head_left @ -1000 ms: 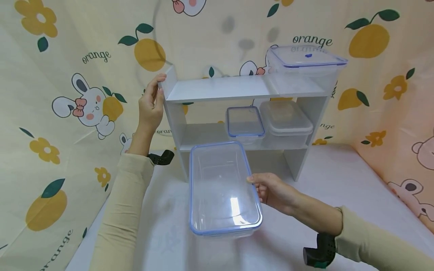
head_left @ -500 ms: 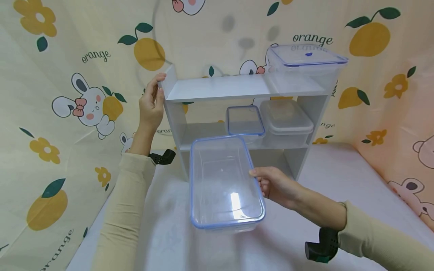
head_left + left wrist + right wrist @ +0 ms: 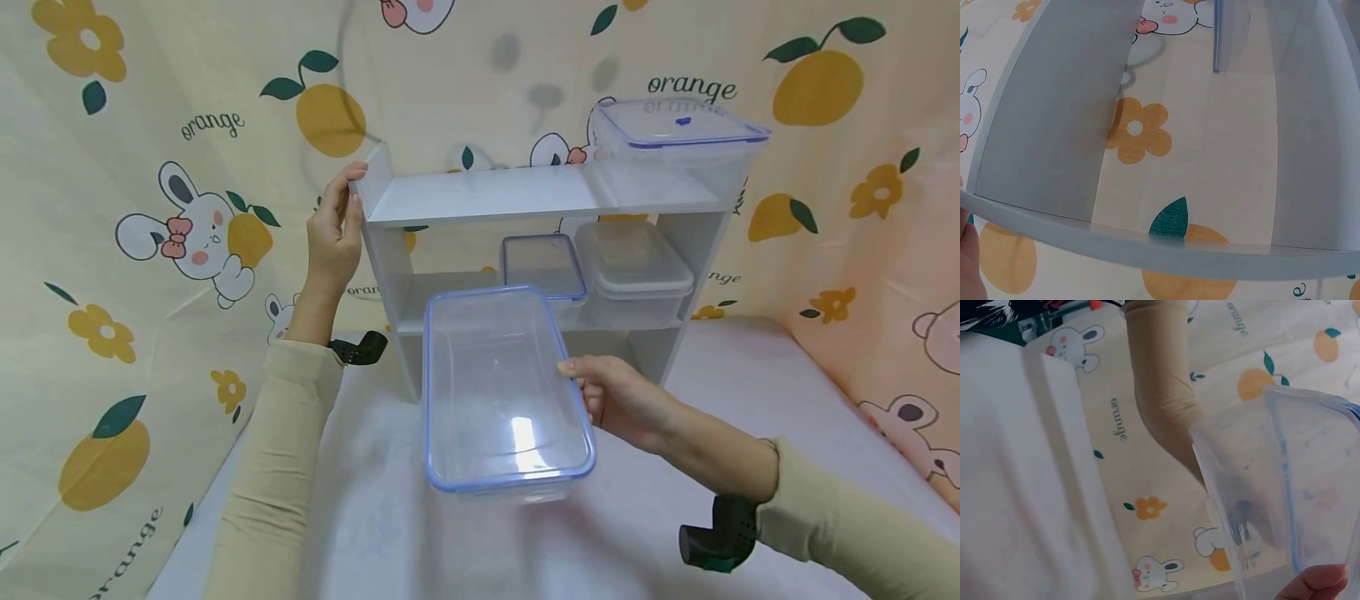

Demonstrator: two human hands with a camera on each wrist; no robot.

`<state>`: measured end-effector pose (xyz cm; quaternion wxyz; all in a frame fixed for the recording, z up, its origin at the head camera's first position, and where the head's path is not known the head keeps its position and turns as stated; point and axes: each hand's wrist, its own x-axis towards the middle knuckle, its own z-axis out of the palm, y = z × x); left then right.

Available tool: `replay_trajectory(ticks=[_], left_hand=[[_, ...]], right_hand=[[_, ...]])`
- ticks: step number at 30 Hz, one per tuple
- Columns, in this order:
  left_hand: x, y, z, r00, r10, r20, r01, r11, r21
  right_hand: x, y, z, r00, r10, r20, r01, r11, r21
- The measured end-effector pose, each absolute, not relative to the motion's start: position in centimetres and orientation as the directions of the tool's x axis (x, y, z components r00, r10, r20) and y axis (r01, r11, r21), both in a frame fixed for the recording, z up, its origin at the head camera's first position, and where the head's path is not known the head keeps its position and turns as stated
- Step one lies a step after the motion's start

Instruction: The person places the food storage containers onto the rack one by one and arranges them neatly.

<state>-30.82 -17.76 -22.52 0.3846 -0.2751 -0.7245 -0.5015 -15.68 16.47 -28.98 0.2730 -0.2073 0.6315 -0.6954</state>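
A clear plastic food container with a blue-edged lid (image 3: 495, 392) is held up in front of the shelf by my right hand (image 3: 618, 402). The thumb lies on the lid's right edge and the other fingers curl beneath. In the right wrist view the container's clear side (image 3: 1247, 487) shows with a fingertip (image 3: 1322, 575) at its edge. My left hand (image 3: 335, 229) grips the upper left side panel of the white shelf (image 3: 480, 193), thumb in front. In the left wrist view, only part of that hand (image 3: 969, 259) shows beside the shelf's grey-white panel (image 3: 1054, 112).
A large lidded container (image 3: 682, 137) stands on the shelf top at the right. On the middle level sit a small blue-rimmed container (image 3: 543, 265) and a frosted-lid one (image 3: 637, 258), side by side. A white-covered table (image 3: 360, 500) lies below, with a printed cloth (image 3: 187, 333) behind.
My right hand has raised the container and moved it slightly right toward the shelf, so it now overlaps the small container in the head view. The left hand has stayed on the panel.
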Motion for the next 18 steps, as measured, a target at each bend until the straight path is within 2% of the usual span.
replay_trajectory(ticks=[9, 18], left_hand=[[-30.8, -17.7, -22.5, -0.553, 0.007, 0.833, 0.787, 0.332, 0.52], [-30.9, -17.8, -22.6, -0.55, 0.008, 0.835, 0.788, 0.337, 0.516]], right_hand=[[-15.9, 16.6, -27.7, -0.755, -0.655, -0.026, 0.094, -0.069, -0.993], [-16.0, 16.6, -26.4, -0.798, -0.597, -0.084, 0.134, -0.039, -0.99]])
